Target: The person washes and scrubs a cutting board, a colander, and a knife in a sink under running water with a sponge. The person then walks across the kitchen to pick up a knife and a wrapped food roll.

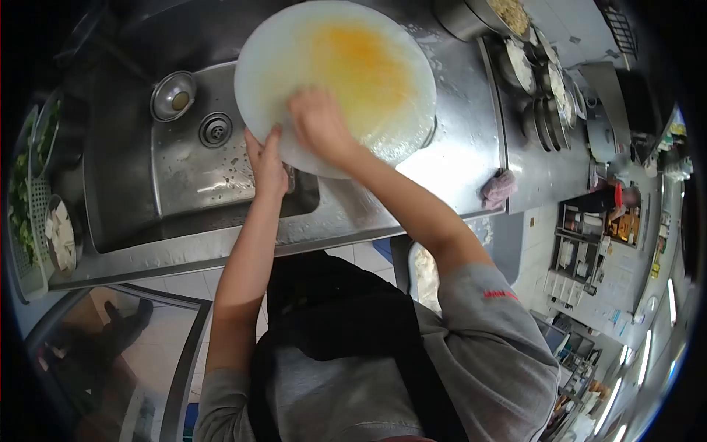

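Observation:
A large round white board (280, 51) with a yellow-orange stain lies over the right edge of the steel sink (184, 177) and the counter. At its lower left rim my left hand (266, 163) holds on, thumb and fingers at the edge. My right hand (318, 121) is closed on the board's surface, left of the stain. It is blurred, and whatever its fingers may hold is hidden. Wet streaks and suds show along the board's lower right side.
In the sink sit a small metal bowl (173, 96) and a drain (216, 130). A pink cloth (499, 188) lies on the counter's right. Pots and bowls (545, 125) stand at the upper right. Greens and a bowl of white pieces (61, 236) are far left. Another person (607, 199) is far right.

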`<action>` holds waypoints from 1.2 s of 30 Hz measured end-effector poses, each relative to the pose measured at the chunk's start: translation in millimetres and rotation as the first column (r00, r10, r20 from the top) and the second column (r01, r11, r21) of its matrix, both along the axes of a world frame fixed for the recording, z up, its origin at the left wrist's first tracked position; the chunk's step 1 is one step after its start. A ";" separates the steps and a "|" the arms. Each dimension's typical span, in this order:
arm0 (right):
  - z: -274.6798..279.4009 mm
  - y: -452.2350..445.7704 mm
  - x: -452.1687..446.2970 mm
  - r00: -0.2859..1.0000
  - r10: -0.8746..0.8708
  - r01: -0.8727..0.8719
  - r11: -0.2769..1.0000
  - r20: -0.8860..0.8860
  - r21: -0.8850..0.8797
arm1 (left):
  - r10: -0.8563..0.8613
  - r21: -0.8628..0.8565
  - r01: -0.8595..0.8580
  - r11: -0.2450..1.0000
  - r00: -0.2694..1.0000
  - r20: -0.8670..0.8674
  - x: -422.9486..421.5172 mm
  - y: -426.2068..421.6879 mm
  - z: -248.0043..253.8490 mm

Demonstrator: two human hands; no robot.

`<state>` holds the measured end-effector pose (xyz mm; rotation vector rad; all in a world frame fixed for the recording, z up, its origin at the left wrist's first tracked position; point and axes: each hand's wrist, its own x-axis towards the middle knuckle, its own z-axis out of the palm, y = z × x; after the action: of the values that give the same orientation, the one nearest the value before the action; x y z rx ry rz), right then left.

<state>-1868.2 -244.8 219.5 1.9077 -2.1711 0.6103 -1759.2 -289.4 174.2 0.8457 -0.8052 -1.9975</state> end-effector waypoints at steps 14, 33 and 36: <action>6.0 4.1 14.0 0.975 0.218 -0.223 0.963 -0.046 -0.154 | -0.099 0.224 0.122 0.967 0.989 -0.112 2.0 -33.8 10.4; -12.4 -130.0 -110.0 0.966 -0.189 0.130 0.944 -0.177 -0.302 | -0.103 0.113 0.123 0.986 0.980 -0.168 1.2 -28.0 -1.9; -11.9 -83.1 -27.3 0.983 -0.002 -0.026 0.989 -0.185 -0.147 | -0.034 0.236 0.087 0.968 0.975 -0.220 2.5 -27.8 1.9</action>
<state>-1895.5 -327.8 207.7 1.8235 -1.9444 0.5560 -1756.7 -317.2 176.1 0.7318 -0.4737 -2.2289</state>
